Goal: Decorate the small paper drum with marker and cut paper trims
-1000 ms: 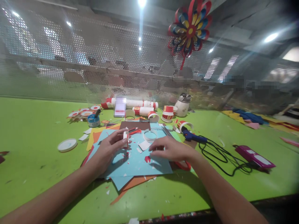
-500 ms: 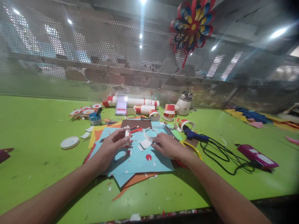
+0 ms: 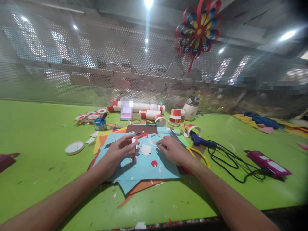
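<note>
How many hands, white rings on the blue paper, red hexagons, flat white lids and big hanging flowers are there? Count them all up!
Hands (left hand, right hand): 2
White ring on the blue paper: 1
Red hexagon: 1
Flat white lid: 1
Big hanging flower: 1
Total: 6

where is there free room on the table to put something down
Roomiest is the green table between the white lid and the purple thing at the left edge, bar some specks. Another patch lies between the purple box and the near edge. Crowded: the blue paper, with scraps, left hand and right hand.
</note>
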Action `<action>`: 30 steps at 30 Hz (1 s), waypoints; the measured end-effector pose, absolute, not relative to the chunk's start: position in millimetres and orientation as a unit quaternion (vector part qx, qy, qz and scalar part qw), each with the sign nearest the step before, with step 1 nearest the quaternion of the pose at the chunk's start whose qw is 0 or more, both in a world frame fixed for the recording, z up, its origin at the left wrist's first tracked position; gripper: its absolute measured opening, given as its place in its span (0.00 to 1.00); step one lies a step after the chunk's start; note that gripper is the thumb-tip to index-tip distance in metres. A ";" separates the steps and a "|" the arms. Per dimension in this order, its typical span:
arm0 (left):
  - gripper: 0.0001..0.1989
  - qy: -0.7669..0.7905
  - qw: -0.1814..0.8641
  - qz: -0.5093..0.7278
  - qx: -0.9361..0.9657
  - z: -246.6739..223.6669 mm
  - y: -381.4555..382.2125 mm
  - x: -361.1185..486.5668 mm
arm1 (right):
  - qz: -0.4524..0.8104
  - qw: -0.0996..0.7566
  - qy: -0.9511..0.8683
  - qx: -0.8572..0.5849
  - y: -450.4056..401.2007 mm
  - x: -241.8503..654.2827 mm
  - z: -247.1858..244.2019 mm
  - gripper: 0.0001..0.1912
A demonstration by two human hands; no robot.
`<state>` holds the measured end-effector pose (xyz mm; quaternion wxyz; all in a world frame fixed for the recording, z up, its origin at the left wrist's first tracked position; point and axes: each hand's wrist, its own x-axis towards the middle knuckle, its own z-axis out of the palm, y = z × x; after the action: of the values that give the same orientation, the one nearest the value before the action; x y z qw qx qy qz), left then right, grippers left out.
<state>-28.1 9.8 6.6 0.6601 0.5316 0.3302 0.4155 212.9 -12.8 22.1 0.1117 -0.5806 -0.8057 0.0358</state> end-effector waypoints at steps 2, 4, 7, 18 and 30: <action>0.26 0.334 0.658 0.415 0.533 6.2 10.1 -28.3 | 0.036 0.102 -0.815 -0.569 -14.6 208.1 20.8 0.15; 0.26 0.335 0.657 0.414 0.533 5.8 10.3 -28.2 | 0.037 0.088 -0.828 -0.552 -17.8 201.1 18.7 0.13; 0.25 0.327 0.658 0.415 0.536 5.5 10.3 -27.8 | 0.038 0.069 -0.839 -0.538 -21.8 192.6 15.2 0.12; 0.23 0.332 0.649 0.395 0.559 5.3 9.7 -29.8 | 0.042 0.098 -0.843 -0.527 -18.4 187.3 9.7 0.15; 0.24 0.359 0.625 0.394 0.570 9.5 7.0 -27.9 | 0.025 0.114 -0.798 -0.591 -18.4 192.1 16.0 0.14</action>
<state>-27.9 7.0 9.5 0.6252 0.5701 0.3591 0.3940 192.1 -18.4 16.0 0.1144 -0.5909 -0.7982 0.0248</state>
